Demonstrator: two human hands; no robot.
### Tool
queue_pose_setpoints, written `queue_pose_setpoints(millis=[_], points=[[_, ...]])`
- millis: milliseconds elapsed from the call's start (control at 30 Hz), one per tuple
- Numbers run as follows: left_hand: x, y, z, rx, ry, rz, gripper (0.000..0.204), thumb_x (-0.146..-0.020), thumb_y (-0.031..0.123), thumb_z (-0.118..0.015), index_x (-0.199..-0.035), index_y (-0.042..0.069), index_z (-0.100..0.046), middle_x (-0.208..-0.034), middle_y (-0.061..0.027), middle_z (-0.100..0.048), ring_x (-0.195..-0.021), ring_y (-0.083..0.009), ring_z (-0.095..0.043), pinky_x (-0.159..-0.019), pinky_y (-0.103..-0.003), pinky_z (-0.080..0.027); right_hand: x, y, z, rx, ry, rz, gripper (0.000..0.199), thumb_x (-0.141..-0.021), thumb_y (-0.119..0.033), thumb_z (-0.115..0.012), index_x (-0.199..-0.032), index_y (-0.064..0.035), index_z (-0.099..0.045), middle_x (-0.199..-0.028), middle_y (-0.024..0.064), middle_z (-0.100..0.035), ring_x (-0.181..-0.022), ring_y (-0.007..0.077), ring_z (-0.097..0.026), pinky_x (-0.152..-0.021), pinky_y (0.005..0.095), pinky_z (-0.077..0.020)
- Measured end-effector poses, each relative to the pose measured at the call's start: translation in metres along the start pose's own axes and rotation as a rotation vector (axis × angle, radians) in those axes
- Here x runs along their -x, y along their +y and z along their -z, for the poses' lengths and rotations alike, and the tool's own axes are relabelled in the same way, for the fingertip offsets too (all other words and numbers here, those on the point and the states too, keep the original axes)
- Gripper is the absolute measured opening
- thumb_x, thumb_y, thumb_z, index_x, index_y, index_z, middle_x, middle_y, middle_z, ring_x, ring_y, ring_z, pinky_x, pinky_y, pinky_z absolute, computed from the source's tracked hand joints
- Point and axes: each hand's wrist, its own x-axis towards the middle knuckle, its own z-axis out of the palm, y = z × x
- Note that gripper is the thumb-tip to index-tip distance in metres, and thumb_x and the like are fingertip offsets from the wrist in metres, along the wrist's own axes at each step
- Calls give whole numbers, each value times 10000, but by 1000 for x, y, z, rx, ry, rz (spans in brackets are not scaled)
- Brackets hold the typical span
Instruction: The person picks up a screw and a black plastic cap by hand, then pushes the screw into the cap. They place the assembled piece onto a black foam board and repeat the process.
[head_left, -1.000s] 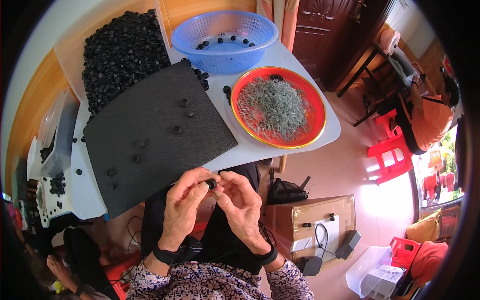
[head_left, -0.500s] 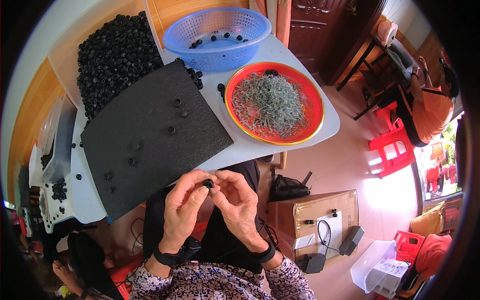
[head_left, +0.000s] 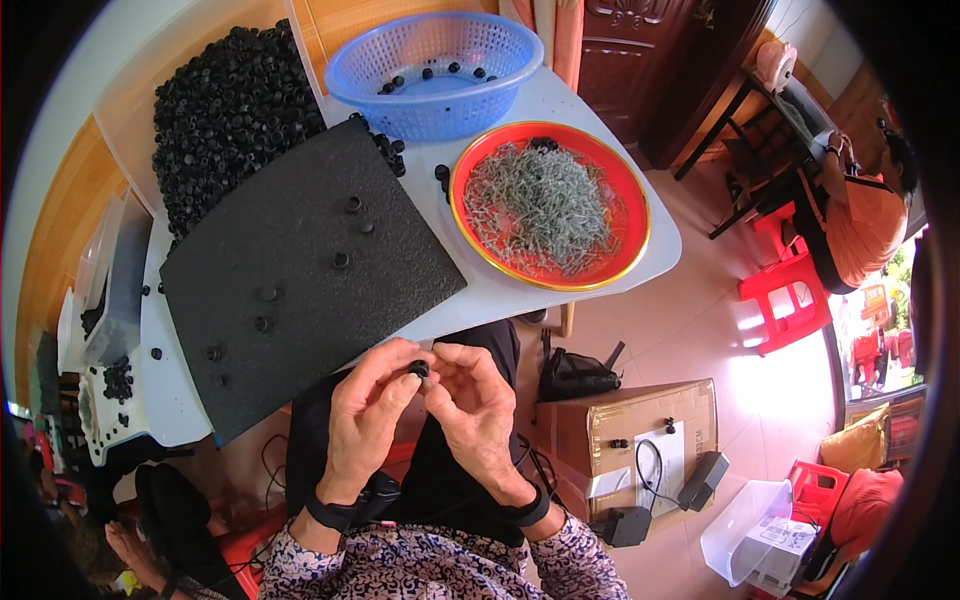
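Observation:
Over my lap, just off the table's near edge, my left hand (head_left: 368, 412) pinches a small round black plastic cap (head_left: 419, 369) between thumb and fingertips. My right hand (head_left: 474, 412) comes up close against it, fingers curled and thumb beside the cap; whether a tiny piece sits in that pinch is too small to tell. Beyond my hands, a black textured mat (head_left: 310, 300) slopes over the table edge with several similar black caps scattered on it. A red tray with a gold rim (head_left: 635, 262) holds a heap of thin silvery pins (head_left: 545, 205).
A clear bin with a big pile of black caps (head_left: 235, 120) stands at the far left. Behind the tray sits a blue perforated basket (head_left: 435, 100). On the floor at right are a cardboard box (head_left: 560, 430) with cables and red stools (head_left: 785, 305); other people sit nearby.
Both hands stay in nearly the same place. The right thumb has shifted slightly away from the black cap, which remains in the left fingertips.

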Motion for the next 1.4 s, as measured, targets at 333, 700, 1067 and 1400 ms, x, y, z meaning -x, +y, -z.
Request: queue_pose_setpoints(millis=[333, 700, 1067, 1400], points=[[-2, 1, -3, 511, 85, 184, 363, -970, 61, -552, -1306, -38, -457, -1191, -166, -626, -1019, -181, -632, -932, -310, -504, -9, -11, 2, 504, -66, 278, 380, -791, 68, -694, -1154, -31, -642, -1013, 56, -555, -871, 115, -602, -791, 250, -509], [-1, 3, -4, 433, 92, 197, 336, -968, 63, -560, -1277, -38, -474, -1139, -134, -652, -981, -150, -641, -915, -289, -501, -13, -15, -3, 622, -40, 413, 377, -711, 25, -752, -1068, -82, -699, -1026, 63, -593, -905, 206, -557, -768, 313, -499], [0, 3, 1, 213, 10, 207, 291, -975, 69, -537, -1246, -34, -514, -1137, -120, -650, -990, -122, -616, -867, -263, -504, -7, -9, 9, 563, -42, 357, 319, -747, 43, -724, -1050, -56, -704, -1055, 76, -625, -916, 193, -598, -773, 290, -517], [-3, 7, 2, 197, -93, 109, 249, -956, 4, -544, -1199, -42, -526, -1038, -93, -666, -940, -120, -644, -864, -275, -531, -1, -21, 3, 312, 25, 267, 295, -788, 57, -707, -1070, -32, -698, -1079, 66, -601, -930, 131, -589, -802, 265, -499]])
